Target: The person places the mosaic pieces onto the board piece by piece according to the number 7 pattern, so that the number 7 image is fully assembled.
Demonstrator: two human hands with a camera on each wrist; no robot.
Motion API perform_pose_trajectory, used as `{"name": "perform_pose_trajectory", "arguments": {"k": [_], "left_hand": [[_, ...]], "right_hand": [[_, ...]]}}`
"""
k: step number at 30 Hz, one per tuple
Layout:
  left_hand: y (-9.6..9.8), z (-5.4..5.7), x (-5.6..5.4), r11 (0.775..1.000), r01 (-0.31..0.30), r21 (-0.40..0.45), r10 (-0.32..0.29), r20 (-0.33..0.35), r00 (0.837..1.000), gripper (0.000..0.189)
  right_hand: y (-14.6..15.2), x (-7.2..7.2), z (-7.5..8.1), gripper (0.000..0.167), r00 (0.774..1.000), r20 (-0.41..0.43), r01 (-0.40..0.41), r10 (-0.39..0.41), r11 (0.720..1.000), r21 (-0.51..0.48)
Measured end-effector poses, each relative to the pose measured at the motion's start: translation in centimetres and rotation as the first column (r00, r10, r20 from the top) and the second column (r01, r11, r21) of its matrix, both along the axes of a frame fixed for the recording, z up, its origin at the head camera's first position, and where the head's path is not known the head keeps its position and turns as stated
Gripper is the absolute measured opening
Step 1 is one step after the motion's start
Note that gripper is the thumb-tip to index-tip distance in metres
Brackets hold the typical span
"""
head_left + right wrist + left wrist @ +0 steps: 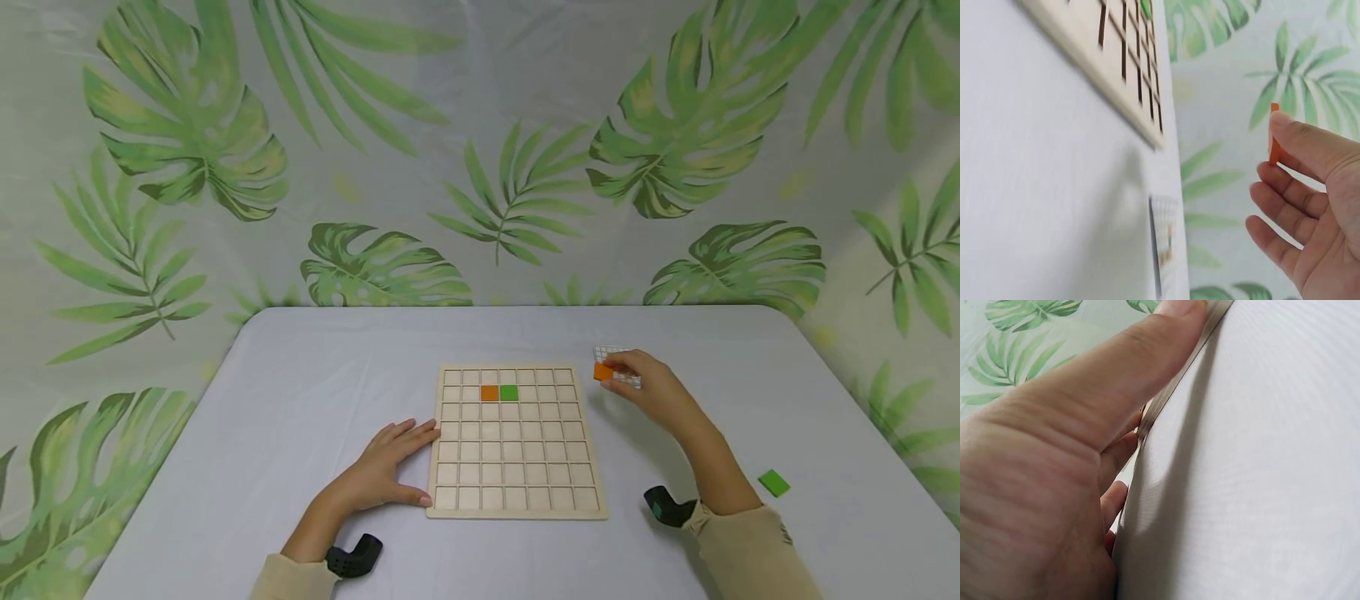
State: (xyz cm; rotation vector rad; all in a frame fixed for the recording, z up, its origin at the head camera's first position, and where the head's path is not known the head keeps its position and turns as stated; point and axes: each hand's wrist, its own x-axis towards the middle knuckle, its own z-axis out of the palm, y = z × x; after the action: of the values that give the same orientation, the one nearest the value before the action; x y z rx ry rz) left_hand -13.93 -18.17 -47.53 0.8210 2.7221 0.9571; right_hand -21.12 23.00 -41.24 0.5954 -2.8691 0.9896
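One hand, the right (649, 382), is pinching an orange tile (602, 372) between thumb and fingertips, holding it up off the table (330, 358) near a small gridded card (604, 353). This hand is covering part of the card in the head view, and the card's markings are coming out too blurred to read from the right wrist. There the tile is showing nearly edge-on, its broad face hiding. The left hand (386, 468) is lying with fingers spread wide, touching the left edge of the wooden board (517, 514). From the left wrist, its thumb is blocking much of the other fingers, and only a sliver of board is showing. A second orange tile (489, 392) and a green tile (508, 392) are sitting side by side in the board's second row from the top. Another green tile (773, 482) is lying beside the right forearm. Both sleeves (757, 550) are running out of frame
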Motion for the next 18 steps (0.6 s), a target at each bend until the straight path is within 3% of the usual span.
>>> {"name": "perform_pose_trajectory", "arguments": {"k": [9, 18], "left_hand": [[0.1, 0.1, 0.1, 1.000, -0.009, -0.004, 0.009, 0.006, 1.000, 0.093], [0.1, 0.1, 0.0, 1.000, -0.005, -0.010, 0.005, 0.006, 1.000, 0.093]], "right_hand": [[-5.3, -1.7, -0.5, 0.034, 0.995, -0.039, -0.089, 0.088, 0.996, -0.031], [-7.9, -2.4, -2.8, 0.031, 0.988, 0.098, -0.115, 0.122, 0.990, -0.076]]}}
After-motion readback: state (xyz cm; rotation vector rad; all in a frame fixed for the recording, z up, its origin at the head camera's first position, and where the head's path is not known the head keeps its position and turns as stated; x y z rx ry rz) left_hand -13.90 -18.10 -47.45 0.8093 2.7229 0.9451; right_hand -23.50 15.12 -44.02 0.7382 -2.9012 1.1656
